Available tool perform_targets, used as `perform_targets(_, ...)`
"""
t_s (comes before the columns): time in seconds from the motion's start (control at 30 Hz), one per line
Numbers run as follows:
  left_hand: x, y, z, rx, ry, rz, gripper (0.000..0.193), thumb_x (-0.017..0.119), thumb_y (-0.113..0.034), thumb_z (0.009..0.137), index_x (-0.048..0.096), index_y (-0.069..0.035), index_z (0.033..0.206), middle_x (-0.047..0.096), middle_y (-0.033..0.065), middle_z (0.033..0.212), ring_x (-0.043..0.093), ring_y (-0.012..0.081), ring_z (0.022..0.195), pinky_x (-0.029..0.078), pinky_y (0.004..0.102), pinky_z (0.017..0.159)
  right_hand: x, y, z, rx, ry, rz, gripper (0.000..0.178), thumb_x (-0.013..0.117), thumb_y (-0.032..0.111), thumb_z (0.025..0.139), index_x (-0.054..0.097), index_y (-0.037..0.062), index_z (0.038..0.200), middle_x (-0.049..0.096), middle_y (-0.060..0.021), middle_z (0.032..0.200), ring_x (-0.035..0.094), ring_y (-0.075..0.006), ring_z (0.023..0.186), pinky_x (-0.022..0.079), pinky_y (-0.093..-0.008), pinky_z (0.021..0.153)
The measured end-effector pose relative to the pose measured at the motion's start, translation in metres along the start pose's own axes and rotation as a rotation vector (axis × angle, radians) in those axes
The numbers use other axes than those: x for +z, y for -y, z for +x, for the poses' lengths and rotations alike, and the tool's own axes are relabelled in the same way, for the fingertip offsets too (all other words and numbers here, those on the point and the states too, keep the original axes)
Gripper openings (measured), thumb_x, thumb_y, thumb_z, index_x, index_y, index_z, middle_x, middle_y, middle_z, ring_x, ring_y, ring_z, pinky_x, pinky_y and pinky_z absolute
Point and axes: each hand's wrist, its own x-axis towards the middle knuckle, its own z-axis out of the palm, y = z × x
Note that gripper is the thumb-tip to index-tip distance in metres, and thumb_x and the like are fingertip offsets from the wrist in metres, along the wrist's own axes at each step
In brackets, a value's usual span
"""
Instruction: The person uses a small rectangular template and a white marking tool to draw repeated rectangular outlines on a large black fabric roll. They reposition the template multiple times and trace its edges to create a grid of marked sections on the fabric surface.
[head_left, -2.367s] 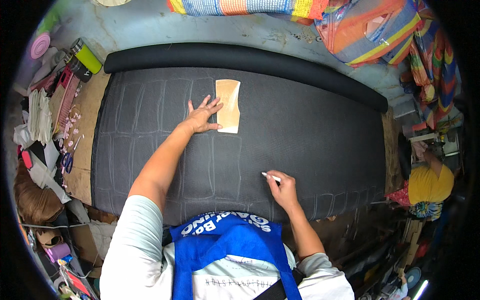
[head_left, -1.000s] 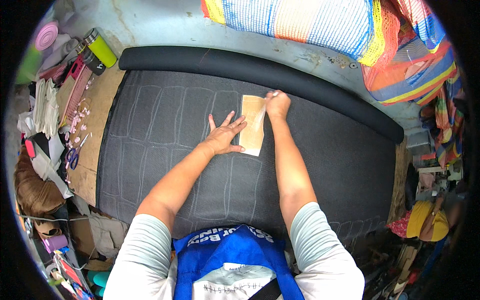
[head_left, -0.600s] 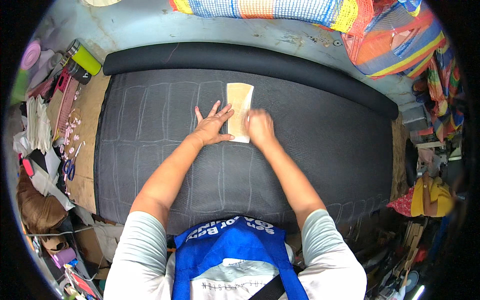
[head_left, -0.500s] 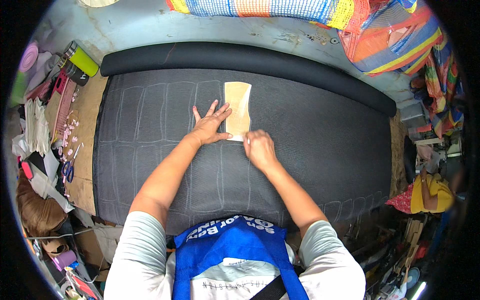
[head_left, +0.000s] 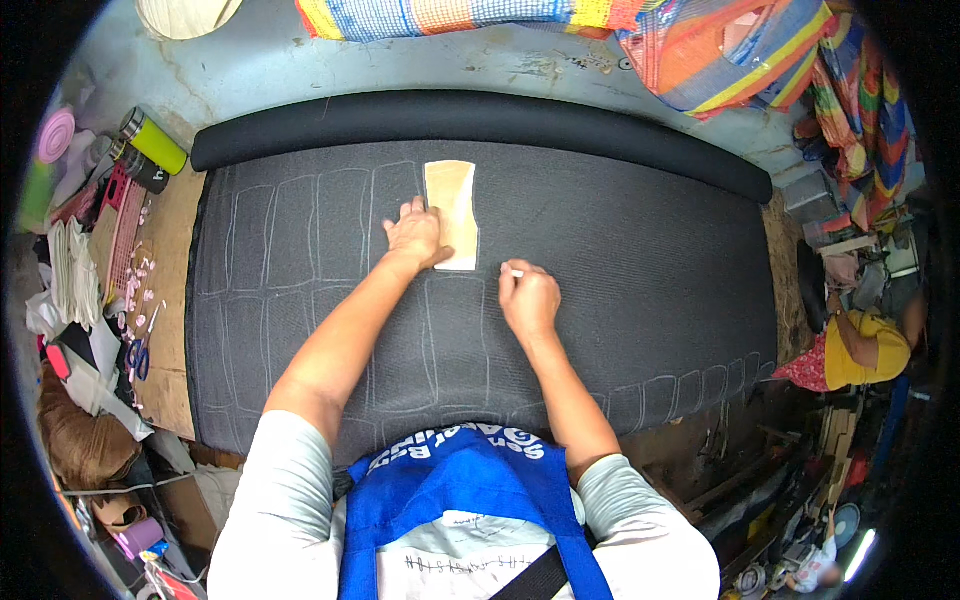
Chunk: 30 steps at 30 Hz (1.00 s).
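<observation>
A tan paper pattern piece (head_left: pixel 457 215) with pale edges lies flat on dark grey cloth (head_left: pixel 620 270). My left hand (head_left: pixel 414 236) rests at its left edge, fingers apart on the cloth and the pattern's side, thumb close to the lower left corner. Right of that lower end, clear of the paper, my right hand (head_left: pixel 531 300) pinches a small white piece of chalk (head_left: pixel 516 273). Pale chalk outlines (head_left: pixel 342 220) of similar panels run in rows to the left of the pattern and below it.
A thick dark fabric roll (head_left: pixel 480 115) spans the far side. At the left stand a green bottle (head_left: pixel 153 140) and blue-handled scissors (head_left: pixel 140 355) on the wooden table edge (head_left: pixel 165 370). Striped woven bags (head_left: pixel 720 55) hang at the upper right. Another person (head_left: pixel 860 345) in yellow is at the right.
My right hand has moved away from the pattern's lower right corner, with the chalk now showing. My left hand has drawn its fingers in from a wide spread. The whole view has shifted slightly.
</observation>
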Motion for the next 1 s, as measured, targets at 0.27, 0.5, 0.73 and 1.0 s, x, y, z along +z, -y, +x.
perform_targets(0.27, 0.017, -0.015, 0.016, -0.003, -0.365, -0.834, 0.019, 0.072, -0.014, 0.069, 0.066, 0.003, 0.075, 0.062, 0.0104, 0.065, 0.064, 0.0247, 0.067, 0.051, 0.0344, 0.063, -0.065, -0.044, -0.043, 0.532, -0.006, 1.164, 0.025, 0.049, 0.018, 0.094, 0.055, -0.0001, 0.110, 0.064, -0.0110, 0.079, 0.063, -0.0164, 0.066, 0.052, -0.0269, 0.058)
perform_targets(0.5, 0.081, -0.046, -0.088, 0.787, -0.540, -0.515, 0.015, 0.069, -0.002, 0.066, 0.066, -0.005, 0.081, 0.060, 0.0089, 0.081, 0.060, 0.0254, 0.074, 0.049, 0.0327, 0.068, -0.074, -0.094, -0.084, 0.681, 0.184, 1.664, 0.036, 0.055, 0.021, 0.088, 0.047, 0.0008, 0.117, 0.061, -0.0153, 0.100, 0.063, -0.0257, 0.088, 0.054, -0.0397, 0.073)
perform_targets(0.73, 0.112, -0.030, -0.150, 0.559, -0.288, -0.243, 0.057, 0.070, -0.037, 0.071, 0.056, -0.009, 0.118, 0.054, 0.0076, 0.122, 0.041, 0.0257, 0.124, 0.015, 0.0601, 0.103, -0.037, -0.095, -0.137, 0.540, 0.060, 0.934, 0.045, 0.062, -0.013, 0.070, 0.050, -0.0017, 0.113, 0.056, -0.0087, 0.092, 0.059, -0.0116, 0.075, 0.051, -0.0238, 0.070)
perform_targets(1.0, 0.106, -0.028, -0.157, 0.524, -0.089, -0.075, 0.088, 0.071, -0.057, 0.058, 0.046, -0.015, 0.130, 0.035, 0.0008, 0.142, 0.021, 0.0230, 0.136, 0.003, 0.0661, 0.103, -0.050, -0.077, -0.137, 0.148, 0.122, 0.348, 0.025, 0.062, -0.004, 0.075, 0.063, 0.0001, 0.100, 0.065, -0.0129, 0.090, 0.064, -0.0165, 0.078, 0.054, -0.0266, 0.066)
